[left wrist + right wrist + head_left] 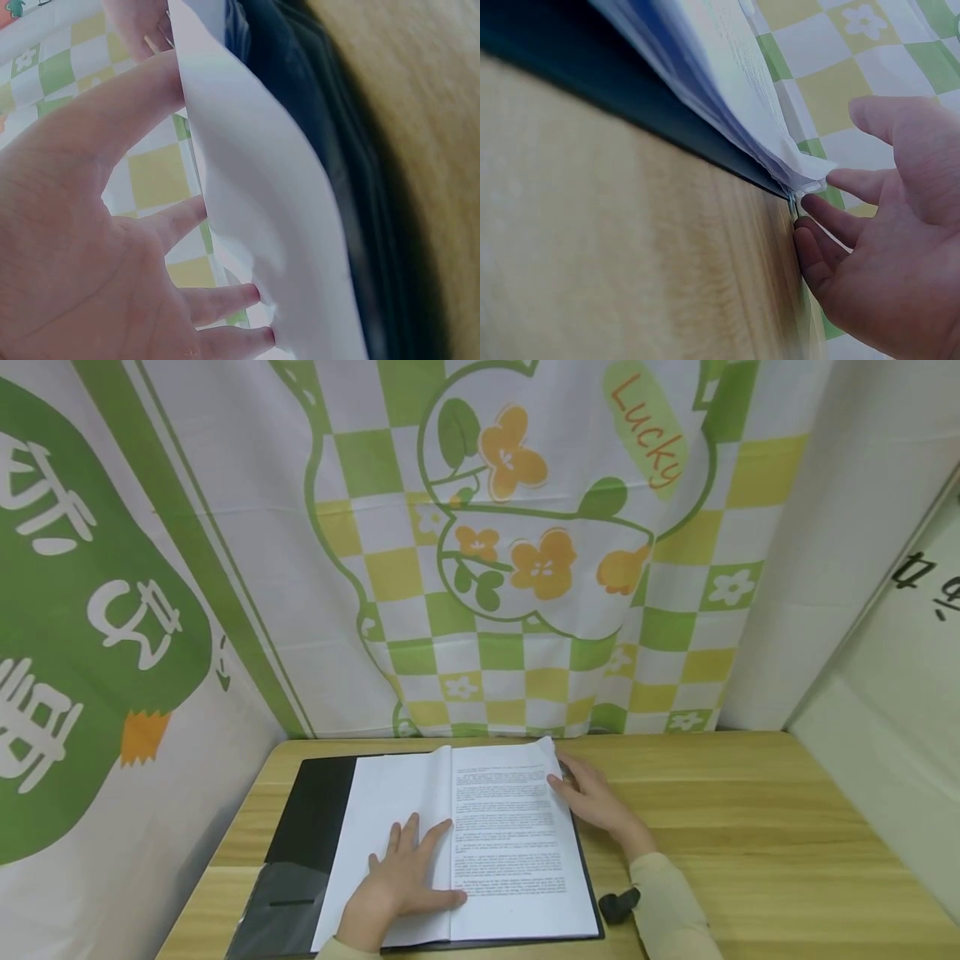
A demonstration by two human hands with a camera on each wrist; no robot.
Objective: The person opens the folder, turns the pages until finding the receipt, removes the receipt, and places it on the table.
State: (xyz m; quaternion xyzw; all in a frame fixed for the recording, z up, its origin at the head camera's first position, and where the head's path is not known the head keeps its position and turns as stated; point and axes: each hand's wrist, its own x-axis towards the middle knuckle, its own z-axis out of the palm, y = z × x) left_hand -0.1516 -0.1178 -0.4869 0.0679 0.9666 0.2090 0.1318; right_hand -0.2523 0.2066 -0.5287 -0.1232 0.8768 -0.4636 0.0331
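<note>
A black folder (309,814) lies open on the table, with white sheets inside. Its right page (517,918) carries printed lines of text, while the left page (375,810) looks blank. My left hand (393,889) rests on the left page with fingers spread, its thumb reaching over the middle fold onto the right page. In the left wrist view its fingertips touch the paper (262,195). At the far right corner of the pages is my right hand (596,797). The right wrist view shows its fingers (855,180) at the slightly lifted page corner (810,171), the thumb standing apart.
The folder lies on a wooden table (750,843), whose surface extends to the right. Behind it hangs a checkered cloth (517,660) with flowers. A small black object (618,906) sits by the right sleeve. A clear pocket (281,902) covers the folder's near left corner.
</note>
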